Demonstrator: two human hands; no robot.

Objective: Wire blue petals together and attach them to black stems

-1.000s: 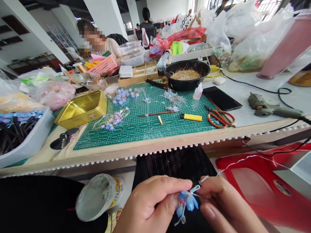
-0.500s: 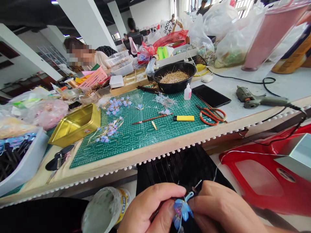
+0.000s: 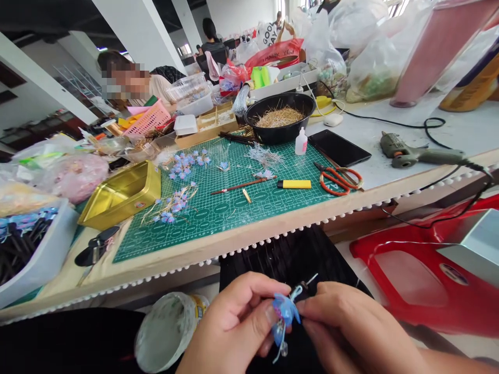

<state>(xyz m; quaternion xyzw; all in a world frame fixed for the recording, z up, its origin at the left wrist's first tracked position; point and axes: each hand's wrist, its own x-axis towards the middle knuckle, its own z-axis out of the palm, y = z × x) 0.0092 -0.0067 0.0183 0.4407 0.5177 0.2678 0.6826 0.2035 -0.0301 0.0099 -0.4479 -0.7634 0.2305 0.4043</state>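
left hand (image 3: 230, 332) pinches blue bead flower (image 3: 284, 310) at 6 o'clock, below the table edge | right hand (image 3: 351, 327) fingertips pressed on the same flower from 3 o'clock, thin wire (image 3: 390, 244) trailing toward 2 | green cutting mat (image 3: 234, 197) at 12 | white cup (image 3: 167, 330) at 9 of the hands

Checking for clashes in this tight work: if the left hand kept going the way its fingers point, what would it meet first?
The left hand points rightward at the blue flower it pinches; just beyond that, it would likely meet the right hand, which grips the same flower from the other side.
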